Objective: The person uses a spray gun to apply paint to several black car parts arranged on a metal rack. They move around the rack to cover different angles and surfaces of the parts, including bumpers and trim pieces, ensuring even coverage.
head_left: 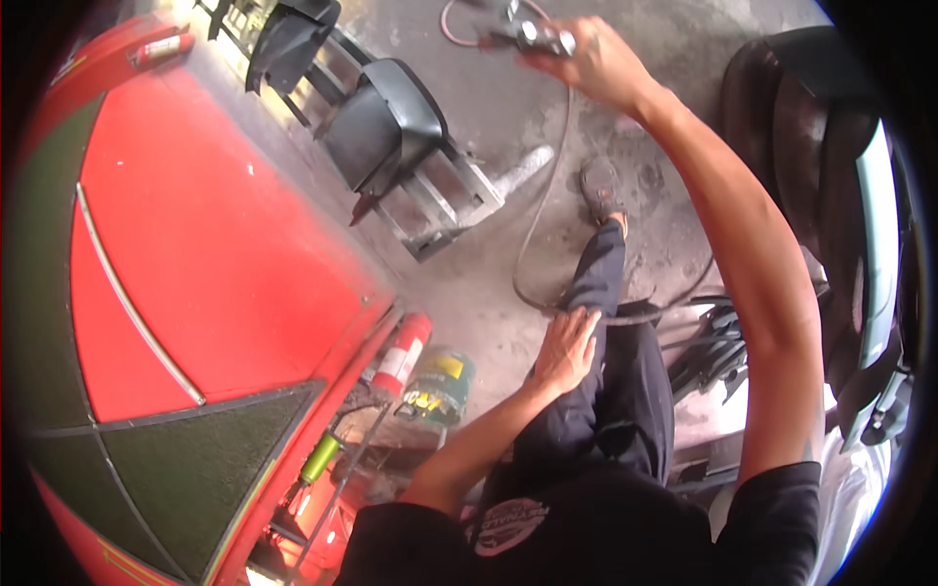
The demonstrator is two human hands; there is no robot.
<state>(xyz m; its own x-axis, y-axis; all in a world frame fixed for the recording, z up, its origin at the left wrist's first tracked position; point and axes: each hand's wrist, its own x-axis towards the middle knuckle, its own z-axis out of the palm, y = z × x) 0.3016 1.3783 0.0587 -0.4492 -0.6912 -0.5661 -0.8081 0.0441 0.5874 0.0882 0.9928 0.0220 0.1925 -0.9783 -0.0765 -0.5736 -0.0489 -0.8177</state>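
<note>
My right hand (596, 68) is stretched far forward at the top, fingers closed around a silver and dark spray gun (518, 37), which is partly blurred. A thin hose (532, 239) loops from near the gun down past my legs; where it joins the gun is unclear. My left hand (569, 350) lies against my dark trouser leg (591, 283), fingers extended and holding nothing. Left of the spray gun, a glossy black moulded panel (381, 122) rests on a metal stand (445, 200), with another dark panel (293, 44) beyond it.
A large red panelled surface (215, 234) fills the left, with a curved strip (137, 298) on it. Beside it stand a red-and-white cylinder (403, 354) and a green bucket (437, 389). Dark vehicle parts (811, 117) line the right. The hose crosses the floor near my foot (601, 190).
</note>
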